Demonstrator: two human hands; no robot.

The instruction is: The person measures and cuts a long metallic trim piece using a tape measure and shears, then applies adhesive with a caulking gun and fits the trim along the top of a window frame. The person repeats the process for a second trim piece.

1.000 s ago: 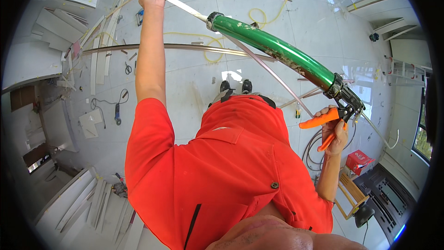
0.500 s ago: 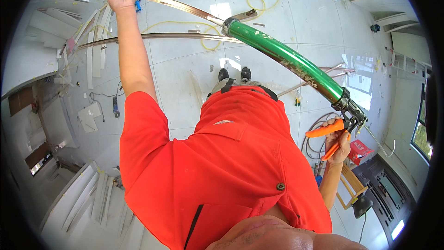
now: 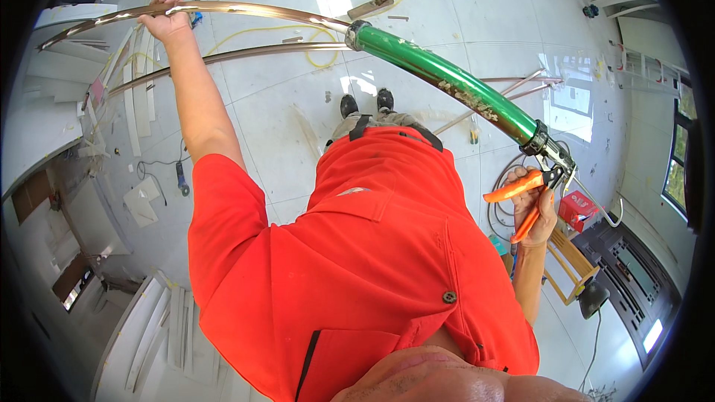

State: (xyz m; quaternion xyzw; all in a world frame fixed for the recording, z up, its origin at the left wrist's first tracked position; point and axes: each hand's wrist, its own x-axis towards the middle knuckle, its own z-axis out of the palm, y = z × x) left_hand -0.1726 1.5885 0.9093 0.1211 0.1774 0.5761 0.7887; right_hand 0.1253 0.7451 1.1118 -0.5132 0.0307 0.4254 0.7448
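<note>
Holding a long, green, metal-barrelled caulking gun by its spread orange handles, the right hand is curled about the grip. The barrel extends away from that hand, up and to its left. The left hand, also closed, grasps a slender, bronze-coloured, glossy strip, which runs rightward from it to the barrel's front collar; whether the two touch cannot be told. The step in hand is judged to be working the gun along the raised strip; the next move would call for a steady left grip and even right-hand pressure. Below and right of the left hand lies a second brown strip; farther below it, a blue-bodied power tool. Just right of the right hand, a red carton bears pale lettering; no legible writing shows on the barrel.
</note>
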